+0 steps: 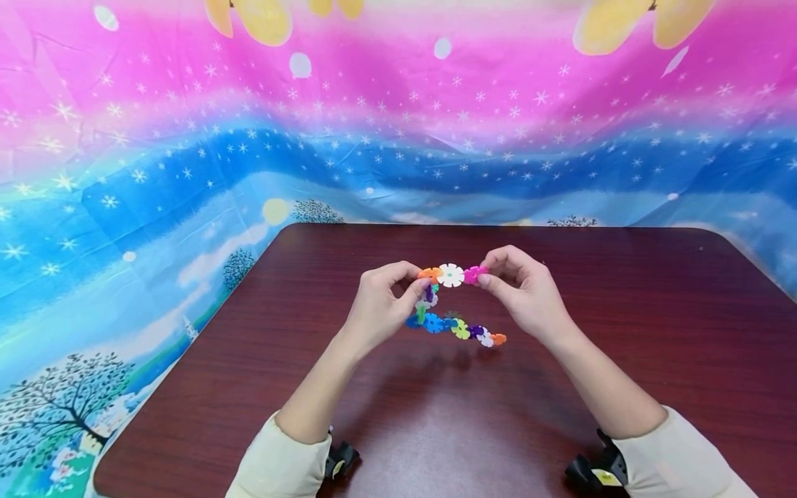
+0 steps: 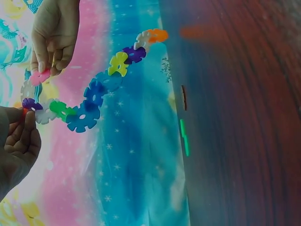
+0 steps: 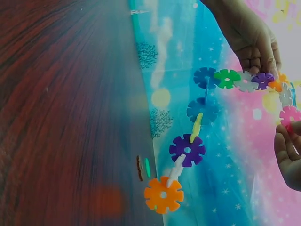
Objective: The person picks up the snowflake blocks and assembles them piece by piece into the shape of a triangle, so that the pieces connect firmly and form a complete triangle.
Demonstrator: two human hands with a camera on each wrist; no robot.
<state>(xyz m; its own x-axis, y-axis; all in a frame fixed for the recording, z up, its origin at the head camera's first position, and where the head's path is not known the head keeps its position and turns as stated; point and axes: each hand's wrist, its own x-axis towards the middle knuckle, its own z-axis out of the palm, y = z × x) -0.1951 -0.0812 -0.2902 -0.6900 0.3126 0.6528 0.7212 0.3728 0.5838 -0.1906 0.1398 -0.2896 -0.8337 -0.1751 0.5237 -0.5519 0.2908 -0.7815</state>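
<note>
A chain of interlocking plastic snowflake discs hangs between both hands above the table. My left hand [image 1: 378, 304] pinches an orange disc [image 1: 428, 274] between thumb and fingers. At the other end of the top row, my right hand [image 1: 526, 294] pinches a pink disc [image 1: 472, 274]. Between them sits a white disc [image 1: 451, 275]. From the orange piece the chain drops through purple, whitish and green discs [image 3: 227, 79] to several blue ones [image 2: 84, 117]. It then runs through a yellow disc [image 2: 118, 64], a purple disc [image 3: 187, 150] and a white disc, and ends in an orange disc [image 3: 163, 194].
Below the hands lies a dark reddish-brown table [image 1: 654, 311]. In the left wrist view a thin brown piece [image 2: 184, 98] and a green piece [image 2: 184, 136] show near its far edge. A printed cloth [image 1: 398, 138] hangs behind and to the left.
</note>
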